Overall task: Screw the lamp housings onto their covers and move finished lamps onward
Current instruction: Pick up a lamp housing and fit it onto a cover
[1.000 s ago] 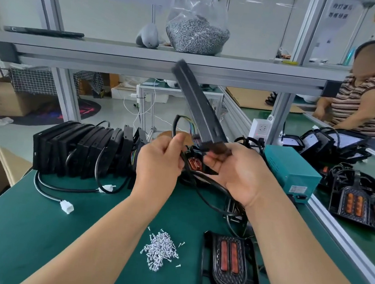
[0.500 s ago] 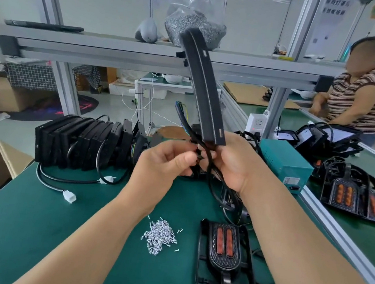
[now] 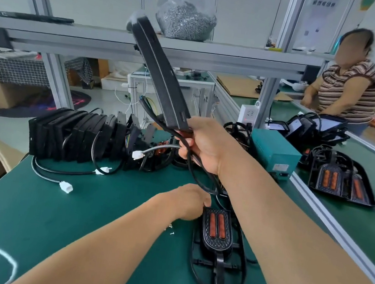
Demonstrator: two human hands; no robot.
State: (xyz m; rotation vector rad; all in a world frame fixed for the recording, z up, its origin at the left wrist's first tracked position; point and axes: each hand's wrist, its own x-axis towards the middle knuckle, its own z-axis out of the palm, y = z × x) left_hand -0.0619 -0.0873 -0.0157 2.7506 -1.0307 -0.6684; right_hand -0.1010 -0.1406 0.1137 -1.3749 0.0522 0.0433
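A worker's right hand [image 3: 205, 144] grips a black lamp housing [image 3: 159, 72] by its lower end, raised edge-on at centre frame, its cable [image 3: 193, 166] trailing down past the fingers. The left hand [image 3: 184, 200] is at lower centre, fingers curled at the head of the cover [image 3: 217, 240] lying on the green worktop [image 3: 78, 211]; whether it holds anything cannot be told. The step appears to be mating housing to cover before screwing. Next, the housing must come down squarely, with the cable clear of the seam. A few loose screws [image 3: 171, 233] show beside the left wrist. A row of housings [image 3: 71, 134] stands at left, a teal box [image 3: 274, 155] at right.
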